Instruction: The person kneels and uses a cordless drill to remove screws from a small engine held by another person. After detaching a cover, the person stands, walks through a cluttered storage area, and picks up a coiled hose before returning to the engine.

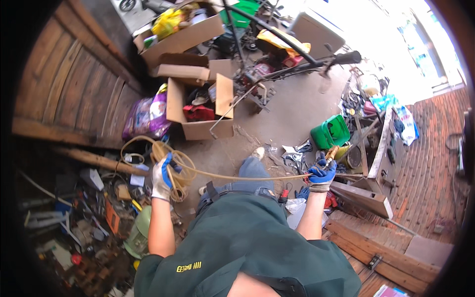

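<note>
My left hand (162,179), in a white and blue work glove, is closed round a loose coil of yellowish hose (237,176). Several loops hang about that hand, and one length runs across in front of my body to the right. My right hand (322,178), gloved alike, grips the hose near its other end. From the top of that fist a brass-coloured fitting (332,152) sticks out, partly covered by the fingers.
Ahead stand an open cardboard box (209,129), a purple bag (148,116) and a black metal frame with a handle grip (346,58). A green bin (330,131) and a wooden frame (381,198) are at right. Scrap and tools crowd the left floor.
</note>
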A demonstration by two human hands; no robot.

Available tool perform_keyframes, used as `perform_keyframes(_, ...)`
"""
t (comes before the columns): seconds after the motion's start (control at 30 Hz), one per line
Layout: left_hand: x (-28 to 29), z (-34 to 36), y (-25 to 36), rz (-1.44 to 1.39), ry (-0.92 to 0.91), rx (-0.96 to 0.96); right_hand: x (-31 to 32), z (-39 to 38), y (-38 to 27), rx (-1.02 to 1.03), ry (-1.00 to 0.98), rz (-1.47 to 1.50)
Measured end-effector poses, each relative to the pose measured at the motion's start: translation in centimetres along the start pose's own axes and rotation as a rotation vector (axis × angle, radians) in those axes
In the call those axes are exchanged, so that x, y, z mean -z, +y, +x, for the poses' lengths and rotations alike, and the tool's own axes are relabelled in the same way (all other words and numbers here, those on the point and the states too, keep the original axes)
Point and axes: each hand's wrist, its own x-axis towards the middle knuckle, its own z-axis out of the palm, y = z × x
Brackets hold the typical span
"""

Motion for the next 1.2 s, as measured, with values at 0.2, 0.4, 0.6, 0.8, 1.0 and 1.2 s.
perform_keyframes(0.2, 1.0, 7.8, -3.1, -0.055, 0.058, 0.067, -0.4, 11.9, -7.1, 0.111, 0.270, -0.170)
perform_keyframes(0.4, 10.1, 15.2, -5.1, 0.676, 0.490, 0.170, -6.0, 21.6, -14.8, 0.227, 0.118, -0.062)
perform_keyframes(0.6, -4.0, 16.3, -14.4, 1.350, 0.395, 0.343, -8.7, 31.3, -25.2, 0.295, 0.270, -0.077)
perform_keyframes(0.8, -21.8, 19.3, -22.1, 1.783, 0.017, 0.424, -8.2, 46.2, -31.8, 0.245, 0.124, -0.100)
perform_keyframes(1.0, -40.3, 27.9, -27.2, 1.975, -0.193, 0.420, -10.8, 62.3, -45.0, 0.069, -0.070, -0.223)
perform_keyframes(1.2, -59.1, 34.8, -27.3, 2.136, -0.321, 0.410, -14.7, 70.6, -57.1, 0.261, 0.152, -0.530)
